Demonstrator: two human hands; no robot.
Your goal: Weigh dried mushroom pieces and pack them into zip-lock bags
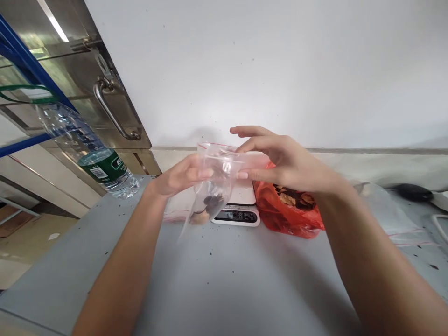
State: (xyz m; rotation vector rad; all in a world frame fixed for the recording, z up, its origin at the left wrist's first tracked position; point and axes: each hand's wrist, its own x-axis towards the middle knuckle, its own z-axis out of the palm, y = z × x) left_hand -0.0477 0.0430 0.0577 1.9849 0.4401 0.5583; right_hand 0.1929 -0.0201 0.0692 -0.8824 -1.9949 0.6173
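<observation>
A clear zip-lock bag (226, 179), with a red line along its top edge, hangs tilted in the air over a white digital scale (254, 219). A few dark and brown dried pieces (206, 210) lie in its lower part. My left hand (180, 175) pinches the bag's left side, thumb in front. At the upper right edge, my right hand (289, 161) has its thumb and a finger on the plastic, with another finger raised. The bag covers part of the scale.
Right of the scale sits an open red plastic bag (287, 221) of dried brown pieces. Clear bags (395, 217) and a black object (415, 192) lie farther right. A large water bottle (101, 163) stands at the left. A white wall (280, 70) rises behind the grey table (210, 298).
</observation>
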